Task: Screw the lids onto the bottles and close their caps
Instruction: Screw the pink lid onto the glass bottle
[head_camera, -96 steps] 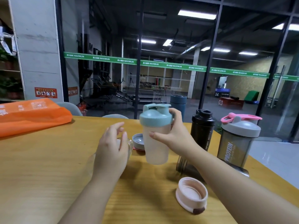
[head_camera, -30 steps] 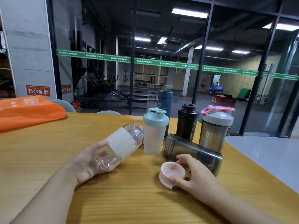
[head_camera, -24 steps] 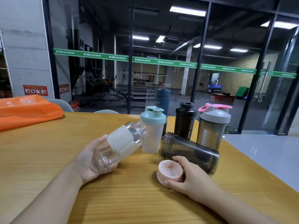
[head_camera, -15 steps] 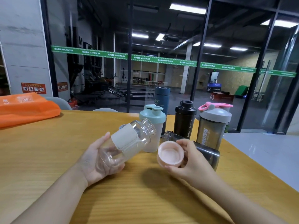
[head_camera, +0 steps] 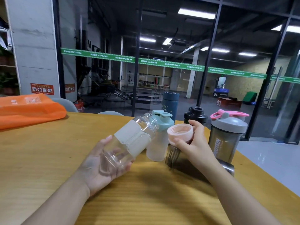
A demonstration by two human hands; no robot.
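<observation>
My left hand (head_camera: 99, 166) holds a clear bottle (head_camera: 129, 142) with a white sleeve by its base, tilted so its open threaded mouth points up and right. My right hand (head_camera: 193, 143) grips a pink screw lid (head_camera: 180, 133) in the air, its open threaded side turned towards the bottle's mouth, a short gap apart. Behind them stands a frosted shaker with a teal lid (head_camera: 159, 137). A dark smoky bottle (head_camera: 174, 157) lies on its side under my right hand, without a lid.
A wooden table (head_camera: 48, 151) carries a black shaker (head_camera: 195, 116), a grey shaker with a pink cap (head_camera: 227, 135), a dark blue flask (head_camera: 170, 103) at the back and an orange bag (head_camera: 29, 109) far left. The table's right edge runs close to the shakers.
My right hand picked the pink lid up off the table and turned its open side towards the bottle. My left hand raised the clear bottle's mouth higher.
</observation>
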